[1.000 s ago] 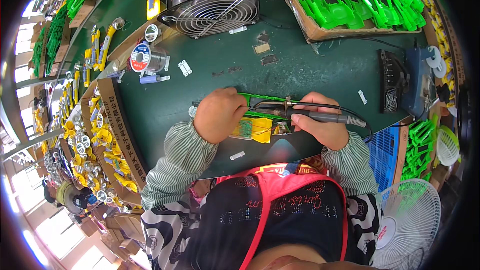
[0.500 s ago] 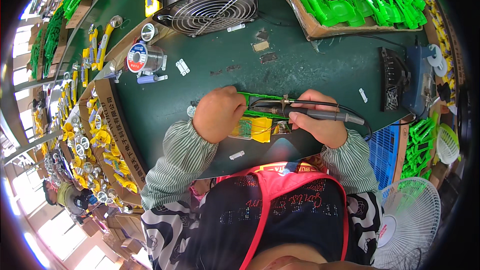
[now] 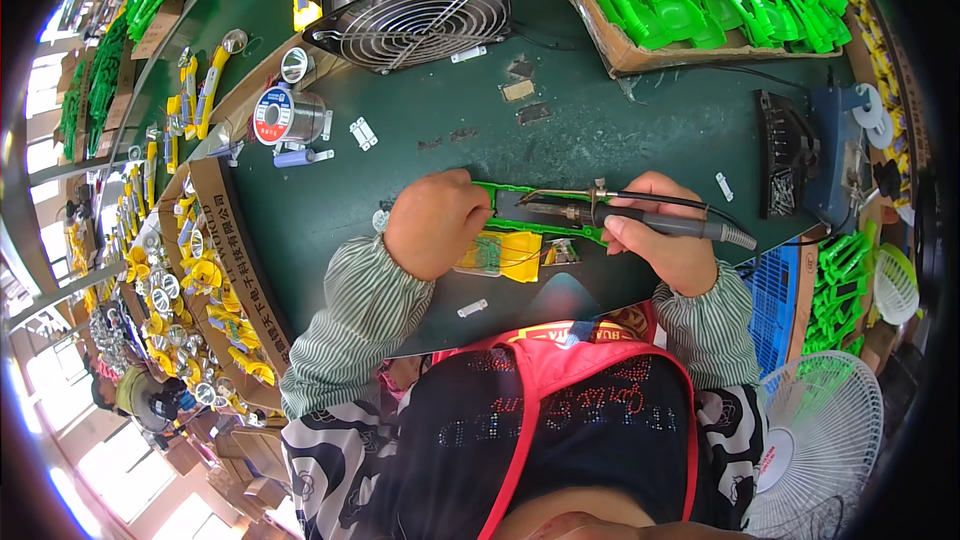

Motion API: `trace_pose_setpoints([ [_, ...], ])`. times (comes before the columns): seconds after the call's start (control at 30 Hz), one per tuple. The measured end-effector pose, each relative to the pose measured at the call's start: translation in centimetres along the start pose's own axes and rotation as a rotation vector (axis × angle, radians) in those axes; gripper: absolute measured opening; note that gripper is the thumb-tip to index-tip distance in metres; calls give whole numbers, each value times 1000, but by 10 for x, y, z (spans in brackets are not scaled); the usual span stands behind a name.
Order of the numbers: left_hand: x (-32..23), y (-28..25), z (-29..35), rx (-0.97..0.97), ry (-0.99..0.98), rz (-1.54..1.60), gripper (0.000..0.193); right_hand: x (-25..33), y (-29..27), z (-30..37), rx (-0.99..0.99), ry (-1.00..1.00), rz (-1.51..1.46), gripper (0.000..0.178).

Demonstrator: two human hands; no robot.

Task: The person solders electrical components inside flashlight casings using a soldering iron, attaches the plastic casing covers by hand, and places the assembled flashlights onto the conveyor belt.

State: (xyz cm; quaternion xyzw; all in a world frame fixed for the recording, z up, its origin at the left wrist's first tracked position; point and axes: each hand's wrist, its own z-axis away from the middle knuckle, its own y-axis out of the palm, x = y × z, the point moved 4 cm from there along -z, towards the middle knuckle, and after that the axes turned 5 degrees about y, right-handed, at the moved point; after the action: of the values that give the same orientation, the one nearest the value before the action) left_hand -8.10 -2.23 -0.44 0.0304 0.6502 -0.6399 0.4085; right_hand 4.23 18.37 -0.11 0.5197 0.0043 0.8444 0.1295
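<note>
My right hand (image 3: 660, 236) is wrapped round a dark-handled soldering iron (image 3: 680, 224). A thin metal solder-feed tube (image 3: 560, 194) runs above its barrel. The iron's tip points left, over a long green plastic housing (image 3: 508, 189). Closed at the left end of that housing, my left hand (image 3: 432, 226) grips it, and its fingertips are mostly hidden from above. A yellow plastic part (image 3: 520, 258) with a green circuit board (image 3: 487, 256) and thin wires lies along the housing's near side.
A black fan (image 3: 410, 15) with a metal grille stands at the back. Beside it is a solder spool (image 3: 285, 116). Green housings fill a carton (image 3: 625, 62) at the back right. A screw holder (image 3: 785, 155) sits on the right; a carton (image 3: 235, 270) of yellow parts stands left.
My right hand and the soldering iron have shifted right, so the iron's tip sits farther from my left hand. My left hand stays nearly in place at the green housing.
</note>
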Motion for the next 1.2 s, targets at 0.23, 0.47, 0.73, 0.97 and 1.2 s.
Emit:
trace_pose_setpoints([
  [0.23, -1, 0, -1, 7, -5, -24, 12, 1, -4, 6, -22, -15, -17, 16],
  [0.47, -3, 0, -2, 0, -12, -49, 12, 0, -5, 11, 22, -37, -7, 16],
  [0.73, -29, -23, 12, -109, -21, -209, 16, 9, -15, 21, -60, -73, 11, 15],
  [0.97, -48, -3, 18, -56, 212, -103, 17, 5, -21, 22, -119, -47, -21, 16],
  [1.2, -49, 9, 18, -45, 270, -193, 13, 7, -27, 24, -94, -63, -18, 15],
])
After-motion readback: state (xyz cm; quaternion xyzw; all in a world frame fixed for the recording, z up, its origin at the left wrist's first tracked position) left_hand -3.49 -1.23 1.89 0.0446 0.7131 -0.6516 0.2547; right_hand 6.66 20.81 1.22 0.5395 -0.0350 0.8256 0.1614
